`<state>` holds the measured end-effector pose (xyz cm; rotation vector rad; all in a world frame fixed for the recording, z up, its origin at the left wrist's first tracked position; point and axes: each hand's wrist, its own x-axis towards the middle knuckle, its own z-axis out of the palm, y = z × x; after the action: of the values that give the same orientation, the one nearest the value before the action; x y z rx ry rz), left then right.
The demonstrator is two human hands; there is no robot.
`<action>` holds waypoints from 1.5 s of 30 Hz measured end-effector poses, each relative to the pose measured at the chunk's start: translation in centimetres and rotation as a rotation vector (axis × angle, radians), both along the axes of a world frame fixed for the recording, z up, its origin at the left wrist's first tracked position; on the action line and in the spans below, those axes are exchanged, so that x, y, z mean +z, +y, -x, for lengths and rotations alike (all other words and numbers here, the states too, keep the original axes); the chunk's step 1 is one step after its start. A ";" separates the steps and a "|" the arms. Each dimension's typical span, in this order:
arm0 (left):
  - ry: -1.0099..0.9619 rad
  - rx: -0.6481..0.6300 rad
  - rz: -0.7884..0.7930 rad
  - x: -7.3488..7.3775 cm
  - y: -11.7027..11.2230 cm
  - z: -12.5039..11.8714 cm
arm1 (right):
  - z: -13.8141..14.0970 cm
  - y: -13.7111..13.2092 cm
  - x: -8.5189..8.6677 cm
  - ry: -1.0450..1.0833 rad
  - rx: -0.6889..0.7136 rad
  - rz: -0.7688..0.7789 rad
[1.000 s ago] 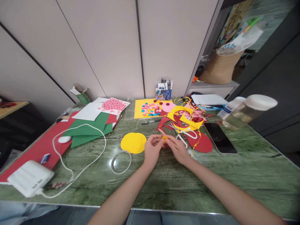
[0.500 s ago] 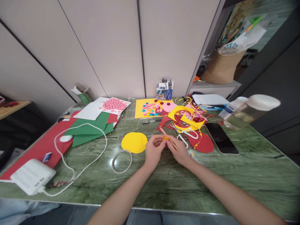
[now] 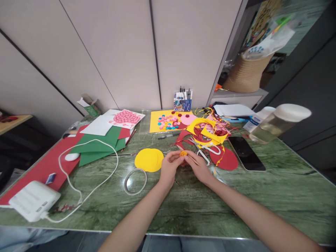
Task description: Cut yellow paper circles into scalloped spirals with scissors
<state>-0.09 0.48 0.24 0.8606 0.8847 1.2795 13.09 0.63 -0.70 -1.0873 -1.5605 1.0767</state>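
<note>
Left hand [image 3: 168, 168]: one, fingers curled, thumb and fingertips pinching a yellow piece [image 3: 183, 153].

Right hand [image 3: 201, 169]: one, fingers closed on a slim pale stick [image 3: 193, 160], kind too small to tell; its thumb tip is at or very near the piece.

Yellow piece: one, small, rounded, directly between the two sets of fingertips and above the table [image 3: 162, 217]; it sits at the far side of the thumbs, partly hidden by them.

Handling note, in this onlooker's judgement: such a small thing wants a light, even pinch. Best that the left fingertips steady it while the right guide the stick, with wrists low and quiet; squeezing hard would likely crush or crease it.

Yellow discs [image 3: 145, 160]: overlapping, flat, just beside the left hand, on its outer side.

Tape [image 3: 126, 182]: one ring, lying flat, nearer the body than the discs and left of the left hand.

Scissors [image 3: 201, 146]: one pair, white handles, just beyond the right hand.

Red disc [image 3: 228, 161]: one, to the right hand's right, a yellow strip across it.

Phone [image 3: 246, 154]: one, dark screen up, farther right of that hand.

Scraps [image 3: 219, 136]: red, yellow and pink, heaped beyond the scissors.

Yellow sheet [image 3: 154, 120]: one, well ahead of both hands, bearing many small pink, blue and red pieces.

Pen box [image 3: 183, 101]: one, upright, farthest straight ahead.
</note>
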 end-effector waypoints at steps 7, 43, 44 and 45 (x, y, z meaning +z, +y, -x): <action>0.023 0.008 -0.028 0.7 0.0 0.1 | -0.2 0.1 0.0 0.042 0.015 -0.004; 0.023 -0.004 0.014 0.5 -0.1 -0.1 | -0.1 0.1 0.9 -0.002 -0.051 -0.033; 0.020 -0.002 0.012 0.6 -0.2 -0.1 | -0.1 0.0 0.9 -0.014 -0.056 -0.040; 0.019 0.002 0.010 0.6 -0.2 -0.2 | -0.1 0.0 1.0 -0.026 -0.061 -0.047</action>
<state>0.08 0.27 0.84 0.8652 0.9062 1.2701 13.20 0.65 0.26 -1.1138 -1.5556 0.9837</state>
